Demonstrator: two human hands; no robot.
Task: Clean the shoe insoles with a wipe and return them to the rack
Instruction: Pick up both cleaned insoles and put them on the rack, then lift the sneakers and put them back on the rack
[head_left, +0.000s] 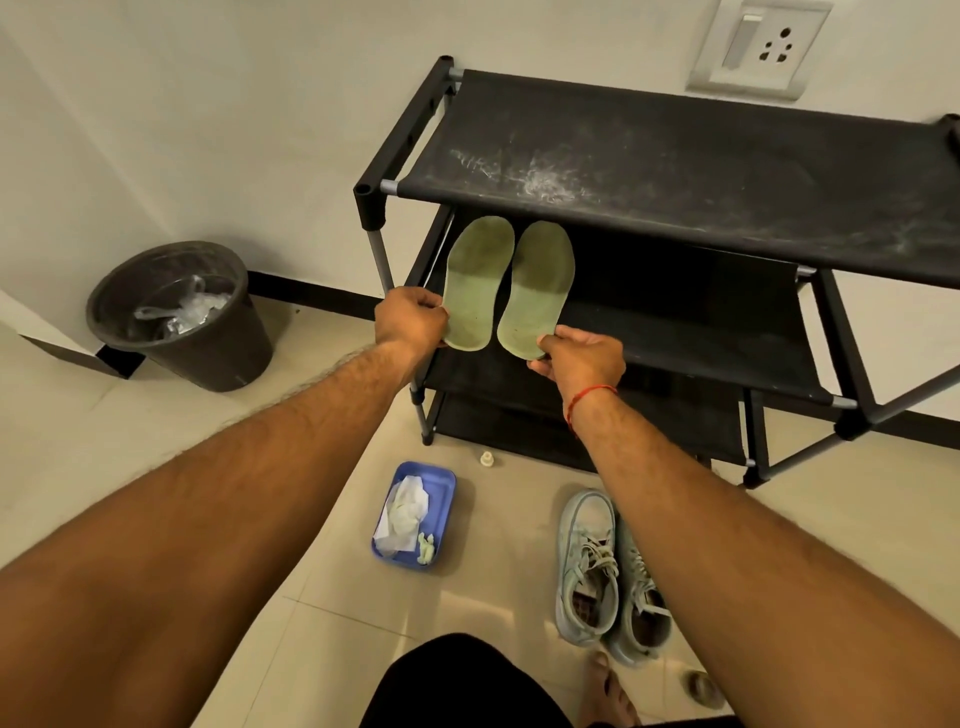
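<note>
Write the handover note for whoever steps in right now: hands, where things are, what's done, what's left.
Left hand: pinches the heel end of the left insole.
Right hand: pinches the heel end of the right insole.
Things: both insoles lie side by side over the middle shelf of the rack, toes toward the wall. A crumpled wipe sits in the blue tray on the floor. The sneakers stand in front of the rack.
Done: wiping, probably, since the wipe looks used; the insoles are at the rack.
Left: release both insoles so they rest on the shelf.
</note>
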